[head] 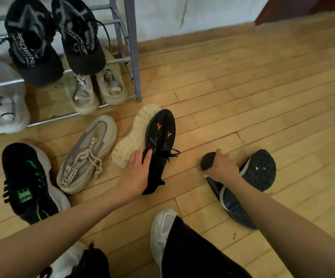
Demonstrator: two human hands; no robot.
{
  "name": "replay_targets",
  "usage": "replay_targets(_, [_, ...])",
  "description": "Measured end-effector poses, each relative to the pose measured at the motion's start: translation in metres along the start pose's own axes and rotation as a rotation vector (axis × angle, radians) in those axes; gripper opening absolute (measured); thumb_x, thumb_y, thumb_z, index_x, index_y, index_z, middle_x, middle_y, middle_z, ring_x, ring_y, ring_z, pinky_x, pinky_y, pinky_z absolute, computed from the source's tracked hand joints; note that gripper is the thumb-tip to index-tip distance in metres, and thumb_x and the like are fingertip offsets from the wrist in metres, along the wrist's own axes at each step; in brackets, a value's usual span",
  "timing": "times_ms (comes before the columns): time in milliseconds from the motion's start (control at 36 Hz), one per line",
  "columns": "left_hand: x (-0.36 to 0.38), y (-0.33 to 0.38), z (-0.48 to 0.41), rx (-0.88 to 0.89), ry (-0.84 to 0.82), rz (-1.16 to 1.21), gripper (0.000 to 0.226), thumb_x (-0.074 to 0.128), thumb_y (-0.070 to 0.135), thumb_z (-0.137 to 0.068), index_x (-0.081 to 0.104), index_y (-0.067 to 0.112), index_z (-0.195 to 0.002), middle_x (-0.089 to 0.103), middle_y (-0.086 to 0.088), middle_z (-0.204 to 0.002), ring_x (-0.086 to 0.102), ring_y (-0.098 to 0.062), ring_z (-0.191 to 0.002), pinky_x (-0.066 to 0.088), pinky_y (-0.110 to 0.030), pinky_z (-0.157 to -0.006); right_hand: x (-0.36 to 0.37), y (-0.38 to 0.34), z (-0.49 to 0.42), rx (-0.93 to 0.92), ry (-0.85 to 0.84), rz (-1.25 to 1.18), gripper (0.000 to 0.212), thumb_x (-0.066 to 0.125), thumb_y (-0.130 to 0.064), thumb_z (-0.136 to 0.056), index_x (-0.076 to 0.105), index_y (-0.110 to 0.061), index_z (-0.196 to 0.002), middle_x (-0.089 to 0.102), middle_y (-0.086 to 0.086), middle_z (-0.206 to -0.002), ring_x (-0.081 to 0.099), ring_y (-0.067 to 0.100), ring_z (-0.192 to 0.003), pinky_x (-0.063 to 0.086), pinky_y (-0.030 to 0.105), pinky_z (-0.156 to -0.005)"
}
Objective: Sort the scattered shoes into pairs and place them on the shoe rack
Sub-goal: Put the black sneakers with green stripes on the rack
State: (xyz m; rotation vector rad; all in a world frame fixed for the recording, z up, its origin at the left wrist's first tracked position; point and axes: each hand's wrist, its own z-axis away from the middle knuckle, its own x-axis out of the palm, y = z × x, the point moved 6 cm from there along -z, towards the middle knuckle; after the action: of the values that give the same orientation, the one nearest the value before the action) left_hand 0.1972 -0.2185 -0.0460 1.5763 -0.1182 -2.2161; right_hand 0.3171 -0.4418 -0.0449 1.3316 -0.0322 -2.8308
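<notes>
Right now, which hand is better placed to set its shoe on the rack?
Left. The left hand grips the black shoe with orange marks nearer the shoe rack; the right hand is farther away.

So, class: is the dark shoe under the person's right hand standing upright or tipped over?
Tipped over. The dark shoe lies on its side on the wooden floor, its studded sole facing outward, while the right hand grips its heel end.

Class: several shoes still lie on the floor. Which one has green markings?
The black shoe at far left, beside the beige sneaker. Its green stripes and tab set it apart; the black shoe under the left hand has orange marks.
</notes>
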Motion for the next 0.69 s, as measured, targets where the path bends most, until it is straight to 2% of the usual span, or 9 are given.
replay_targets(83, [-0.001,0.001,-0.001,-0.006,-0.038,0.063,0.077,0.053,0.009,-0.089,0.006,0.011,-0.15,0.011,-0.013,-0.153,0.013,-0.029,-0.141,0.024,-0.036,-0.115,-0.003,-0.012,0.002,-0.08,0.069,-0.035,0.095,0.074,-0.05,-0.07,0.023,-0.016,-0.143,0.043,0.016,-0.133,0.046,0.037,-0.121,0.046,0.047,-0.091])
replay_targets(222, [-0.007,-0.003,-0.002,0.016,-0.021,0.098,0.073,0.052,0.009,-0.09,0.011,0.012,-0.151,0.014,-0.011,-0.153,0.018,-0.027,-0.14,0.025,-0.032,-0.113,-0.02,-0.046,-0.001,-0.189,0.156,-0.178,0.097,0.07,-0.049,-0.076,0.016,-0.013,-0.149,0.043,0.018,-0.139,0.046,0.038,-0.123,0.043,0.045,-0.096])
replay_targets(333, [-0.013,0.0,-0.001,0.075,0.031,0.007,0.068,0.051,0.011,-0.091,0.016,0.007,-0.149,0.016,-0.014,-0.153,0.017,-0.029,-0.141,0.022,-0.032,-0.114,-0.039,-0.071,-0.008,-0.257,0.193,-0.398,0.08,0.064,-0.041,-0.086,0.024,-0.01,-0.148,0.041,0.016,-0.144,0.043,0.033,-0.13,0.041,0.042,-0.101])
replay_targets(417, [-0.015,0.012,-0.002,0.163,0.091,-0.047,0.066,0.057,0.007,-0.088,0.027,0.001,-0.146,0.025,-0.02,-0.15,0.023,-0.033,-0.14,0.027,-0.038,-0.115,-0.043,-0.069,-0.01,-0.253,0.177,-0.243,0.069,0.062,-0.042,-0.086,0.037,-0.01,-0.142,0.044,0.015,-0.141,0.039,0.033,-0.131,0.04,0.044,-0.103])
replay_targets(472, [-0.012,0.027,-0.006,0.233,0.084,-0.067,0.068,0.057,0.007,-0.088,0.024,0.003,-0.147,0.022,-0.018,-0.152,0.019,-0.031,-0.143,0.026,-0.037,-0.117,-0.039,-0.054,-0.008,-0.203,0.169,-0.14,0.071,0.061,-0.048,-0.085,0.037,-0.011,-0.14,0.041,0.016,-0.142,0.034,0.033,-0.133,0.037,0.047,-0.103])
replay_targets(528, [-0.005,0.045,-0.011,0.303,0.042,-0.066,0.069,0.053,0.008,-0.09,0.018,0.009,-0.15,0.015,-0.014,-0.155,0.014,-0.028,-0.144,0.024,-0.036,-0.117,-0.03,-0.035,-0.006,-0.149,0.138,-0.14,0.079,0.056,-0.06,-0.083,0.035,-0.012,-0.142,0.036,0.015,-0.146,0.028,0.033,-0.137,0.034,0.051,-0.105])
replay_targets(611, [0.006,0.077,-0.022,0.301,-0.119,0.14,0.066,0.05,0.021,-0.094,0.017,0.014,-0.15,0.014,-0.007,-0.155,0.018,-0.023,-0.143,0.03,-0.036,-0.114,-0.016,-0.011,-0.002,-0.129,0.074,-0.193,0.088,0.046,-0.074,-0.079,0.041,-0.009,-0.14,0.042,0.016,-0.143,0.03,0.035,-0.136,0.035,0.049,-0.106])
replay_targets(694, [0.017,0.104,-0.033,0.095,-0.315,0.509,0.074,0.056,0.041,-0.09,0.021,0.013,-0.148,0.021,-0.007,-0.149,0.03,-0.023,-0.136,0.031,-0.032,-0.109,-0.013,-0.004,-0.001,-0.196,0.071,-0.216,0.073,0.046,-0.062,-0.087,0.047,-0.007,-0.134,0.05,0.016,-0.134,0.038,0.032,-0.129,0.036,0.04,-0.103])
